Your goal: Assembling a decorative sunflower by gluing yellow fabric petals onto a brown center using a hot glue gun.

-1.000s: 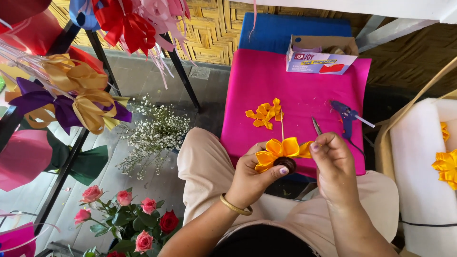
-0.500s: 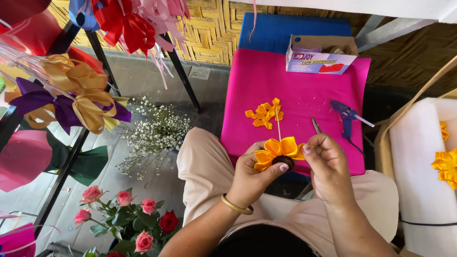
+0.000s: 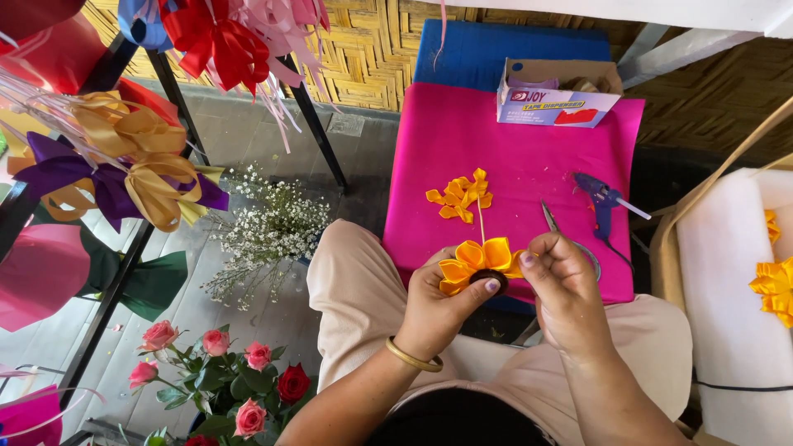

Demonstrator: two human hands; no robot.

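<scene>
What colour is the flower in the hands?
Orange-yellow petals around a dark centre: the flower, head view.

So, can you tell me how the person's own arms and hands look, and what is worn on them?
Both forearms are bare, with no sleeves in view. The left hand has a thin gold bangle round the wrist, and its thumbnail carries purple polish. The right hand shows no ring, watch or bracelet; its nails cannot be made out clearly.

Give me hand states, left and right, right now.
Left hand: closed on the orange ribbon flower, thumb over its dark centre.
Right hand: fingers curled at the flower's right edge; whether it grips a petal cannot be told.
</scene>
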